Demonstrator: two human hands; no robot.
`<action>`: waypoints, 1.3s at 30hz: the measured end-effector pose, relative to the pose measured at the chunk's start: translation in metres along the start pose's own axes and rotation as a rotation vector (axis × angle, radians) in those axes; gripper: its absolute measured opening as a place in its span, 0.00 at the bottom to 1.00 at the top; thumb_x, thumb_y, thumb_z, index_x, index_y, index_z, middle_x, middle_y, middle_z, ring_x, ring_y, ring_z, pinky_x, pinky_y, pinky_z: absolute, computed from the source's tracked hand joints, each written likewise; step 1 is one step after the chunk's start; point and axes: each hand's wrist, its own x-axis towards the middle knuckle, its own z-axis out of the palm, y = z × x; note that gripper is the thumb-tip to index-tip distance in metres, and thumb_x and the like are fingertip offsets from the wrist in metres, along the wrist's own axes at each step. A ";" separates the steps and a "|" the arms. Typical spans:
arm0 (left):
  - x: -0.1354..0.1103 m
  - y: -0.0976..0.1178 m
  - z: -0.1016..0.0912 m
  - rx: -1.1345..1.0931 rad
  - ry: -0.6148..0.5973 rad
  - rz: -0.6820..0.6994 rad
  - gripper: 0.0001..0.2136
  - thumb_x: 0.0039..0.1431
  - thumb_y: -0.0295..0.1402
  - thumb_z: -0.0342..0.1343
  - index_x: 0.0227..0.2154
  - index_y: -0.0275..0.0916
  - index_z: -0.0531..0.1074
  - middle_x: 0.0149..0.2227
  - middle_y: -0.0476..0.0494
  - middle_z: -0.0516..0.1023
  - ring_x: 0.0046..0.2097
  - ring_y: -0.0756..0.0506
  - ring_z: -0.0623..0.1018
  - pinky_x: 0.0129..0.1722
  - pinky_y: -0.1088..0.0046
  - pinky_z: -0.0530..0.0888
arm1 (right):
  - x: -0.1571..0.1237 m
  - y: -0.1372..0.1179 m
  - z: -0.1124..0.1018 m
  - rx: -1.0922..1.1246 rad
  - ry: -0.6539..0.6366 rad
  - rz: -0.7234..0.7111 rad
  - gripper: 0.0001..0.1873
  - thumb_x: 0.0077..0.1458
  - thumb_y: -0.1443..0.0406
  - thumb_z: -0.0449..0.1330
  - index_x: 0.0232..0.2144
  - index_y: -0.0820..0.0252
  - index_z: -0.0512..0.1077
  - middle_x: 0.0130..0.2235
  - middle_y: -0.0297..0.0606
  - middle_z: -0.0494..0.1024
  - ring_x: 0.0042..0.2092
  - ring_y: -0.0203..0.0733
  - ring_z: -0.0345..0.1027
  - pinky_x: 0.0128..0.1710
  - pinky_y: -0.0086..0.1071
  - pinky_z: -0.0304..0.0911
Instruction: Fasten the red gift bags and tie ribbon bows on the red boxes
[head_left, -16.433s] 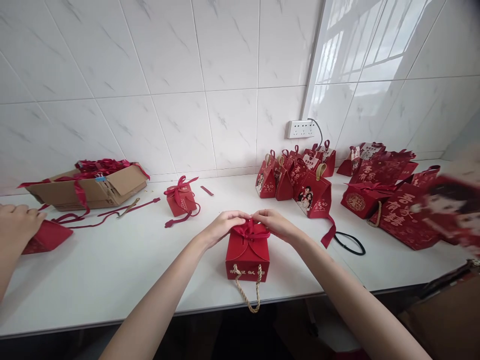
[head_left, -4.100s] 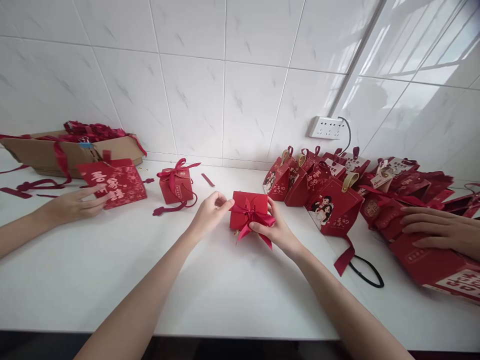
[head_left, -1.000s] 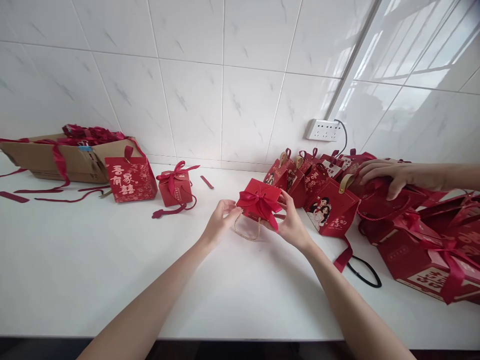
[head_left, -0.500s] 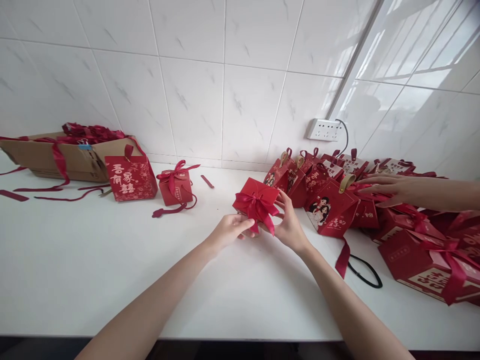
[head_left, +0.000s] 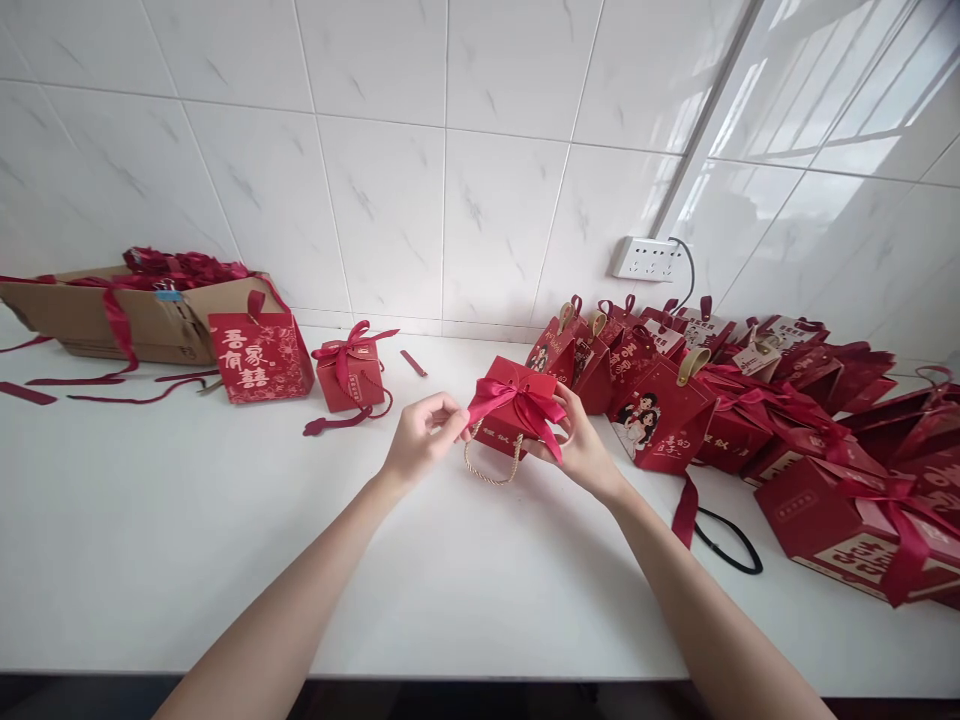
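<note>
A small red gift box (head_left: 504,436) with a gold rope handle (head_left: 491,481) is at the middle of the white table. A satin ribbon bow (head_left: 517,398) lies over its top. My left hand (head_left: 429,437) pinches the bow's left end between thumb and fingers, drawing it out sideways. On the right side of the box, my right hand (head_left: 581,440) grips it, its fingers partly hidden behind the box and ribbon. Another small red box with a bow (head_left: 351,372) stands to the left, beside a taller red box with white lettering (head_left: 262,357).
At the far left a cardboard carton (head_left: 150,325) holds red ribbons. Many red gift boxes (head_left: 664,415) crowd the right side. A black loop (head_left: 731,545) and a loose ribbon (head_left: 685,512) lie near them. A power strip (head_left: 646,259) is on the tiled wall.
My left hand has moved left and up from the box's front to the bow's left end. The rope handle has come into view. Another person's hand at the right has left the view.
</note>
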 end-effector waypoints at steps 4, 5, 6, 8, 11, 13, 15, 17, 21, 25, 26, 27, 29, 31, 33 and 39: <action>0.002 -0.008 -0.013 0.522 -0.113 -0.064 0.07 0.48 0.34 0.53 0.18 0.41 0.65 0.20 0.51 0.71 0.24 0.48 0.69 0.27 0.72 0.63 | 0.000 -0.002 -0.001 0.025 -0.008 0.020 0.47 0.39 0.55 0.68 0.57 0.49 0.48 0.59 0.49 0.58 0.59 0.53 0.55 0.49 0.47 0.65; 0.004 -0.011 -0.016 0.592 -0.098 -0.115 0.07 0.47 0.34 0.53 0.18 0.41 0.65 0.20 0.51 0.71 0.23 0.48 0.69 0.26 0.71 0.63 | 0.000 -0.002 -0.001 0.020 -0.017 0.007 0.47 0.40 0.56 0.68 0.57 0.49 0.48 0.59 0.48 0.58 0.59 0.53 0.56 0.49 0.48 0.65; 0.006 -0.013 -0.019 0.638 -0.063 -0.160 0.06 0.48 0.34 0.52 0.18 0.41 0.65 0.21 0.50 0.72 0.24 0.47 0.69 0.26 0.71 0.62 | 0.000 -0.002 -0.002 0.010 -0.028 -0.016 0.46 0.40 0.57 0.68 0.57 0.48 0.48 0.59 0.48 0.58 0.59 0.53 0.56 0.49 0.47 0.66; 0.008 -0.015 -0.021 0.613 0.055 -0.195 0.08 0.52 0.37 0.49 0.22 0.41 0.66 0.24 0.48 0.75 0.28 0.45 0.72 0.29 0.70 0.65 | -0.001 -0.001 -0.002 -0.020 -0.061 -0.074 0.46 0.41 0.59 0.68 0.58 0.47 0.48 0.60 0.47 0.56 0.58 0.52 0.57 0.49 0.47 0.66; 0.008 -0.012 -0.016 0.296 0.142 -0.130 0.14 0.57 0.44 0.45 0.37 0.41 0.68 0.43 0.43 0.76 0.46 0.43 0.74 0.43 0.68 0.68 | -0.002 0.000 -0.002 -0.056 -0.156 -0.149 0.46 0.42 0.60 0.67 0.60 0.45 0.48 0.62 0.44 0.54 0.60 0.52 0.54 0.51 0.48 0.64; 0.005 -0.008 -0.009 0.089 0.062 -0.079 0.21 0.55 0.47 0.49 0.49 0.42 0.63 0.56 0.41 0.66 0.58 0.41 0.65 0.52 0.67 0.65 | -0.003 0.001 -0.003 -0.065 -0.229 -0.173 0.48 0.43 0.61 0.67 0.61 0.43 0.46 0.63 0.43 0.53 0.62 0.51 0.52 0.52 0.47 0.62; 0.001 -0.004 -0.002 0.023 -0.077 -0.101 0.29 0.52 0.46 0.55 0.56 0.44 0.56 0.57 0.41 0.65 0.61 0.40 0.61 0.56 0.64 0.63 | -0.004 0.002 -0.003 -0.061 -0.297 -0.184 0.50 0.43 0.62 0.67 0.62 0.41 0.44 0.64 0.41 0.51 0.63 0.51 0.49 0.53 0.47 0.62; -0.002 -0.002 0.003 0.006 -0.156 -0.160 0.32 0.49 0.43 0.58 0.57 0.45 0.54 0.49 0.42 0.72 0.58 0.40 0.65 0.55 0.63 0.64 | -0.005 0.002 -0.003 -0.046 -0.350 -0.181 0.51 0.44 0.63 0.66 0.63 0.41 0.41 0.65 0.40 0.49 0.64 0.51 0.46 0.53 0.47 0.62; -0.003 -0.002 0.010 -0.006 -0.056 -0.203 0.27 0.50 0.42 0.58 0.52 0.44 0.56 0.43 0.45 0.73 0.53 0.41 0.70 0.51 0.65 0.68 | -0.003 0.000 -0.004 -0.046 -0.284 -0.082 0.41 0.47 0.66 0.60 0.62 0.44 0.50 0.62 0.38 0.57 0.61 0.50 0.54 0.53 0.47 0.62; -0.002 -0.005 0.013 -0.003 0.056 -0.196 0.27 0.51 0.43 0.58 0.50 0.43 0.54 0.46 0.43 0.71 0.52 0.43 0.71 0.48 0.67 0.70 | 0.001 -0.006 -0.008 0.062 -0.140 0.138 0.19 0.46 0.66 0.55 0.43 0.54 0.71 0.48 0.41 0.73 0.49 0.49 0.68 0.45 0.45 0.67; -0.002 -0.005 0.014 -0.001 0.058 -0.191 0.26 0.51 0.43 0.58 0.50 0.43 0.54 0.45 0.44 0.71 0.51 0.43 0.71 0.48 0.67 0.70 | 0.002 -0.008 -0.010 0.130 -0.131 0.190 0.14 0.48 0.64 0.54 0.37 0.57 0.73 0.44 0.42 0.75 0.44 0.48 0.71 0.41 0.43 0.68; -0.002 -0.004 0.014 0.002 0.053 -0.186 0.26 0.51 0.42 0.58 0.49 0.43 0.54 0.45 0.44 0.71 0.50 0.43 0.71 0.48 0.67 0.70 | 0.002 -0.010 -0.011 0.196 -0.130 0.236 0.11 0.50 0.61 0.52 0.32 0.59 0.73 0.39 0.42 0.76 0.39 0.45 0.72 0.38 0.41 0.68; -0.002 -0.004 0.015 0.002 0.033 -0.171 0.24 0.52 0.42 0.58 0.48 0.43 0.55 0.44 0.45 0.71 0.48 0.44 0.72 0.47 0.68 0.70 | 0.002 -0.013 -0.013 0.272 -0.142 0.307 0.18 0.54 0.54 0.50 0.26 0.61 0.70 0.30 0.40 0.74 0.30 0.39 0.68 0.33 0.37 0.66; -0.003 -0.003 0.016 -0.005 0.026 -0.164 0.23 0.52 0.42 0.58 0.48 0.43 0.56 0.43 0.46 0.71 0.47 0.45 0.73 0.47 0.68 0.70 | 0.001 -0.014 -0.012 0.234 -0.172 0.336 0.22 0.54 0.49 0.52 0.23 0.61 0.68 0.25 0.36 0.70 0.27 0.36 0.64 0.31 0.34 0.63; -0.003 -0.003 0.016 -0.018 0.034 -0.168 0.23 0.52 0.43 0.57 0.47 0.43 0.56 0.44 0.46 0.71 0.47 0.45 0.73 0.47 0.68 0.70 | 0.001 -0.015 -0.011 0.151 -0.215 0.325 0.20 0.49 0.49 0.58 0.23 0.61 0.67 0.24 0.32 0.68 0.26 0.34 0.63 0.32 0.33 0.61; -0.001 -0.004 0.016 -0.044 0.092 -0.213 0.21 0.51 0.42 0.58 0.46 0.42 0.58 0.45 0.44 0.72 0.50 0.44 0.72 0.48 0.69 0.69 | 0.000 -0.018 -0.010 0.096 -0.371 0.340 0.17 0.43 0.54 0.65 0.23 0.60 0.67 0.21 0.30 0.68 0.25 0.32 0.62 0.29 0.30 0.59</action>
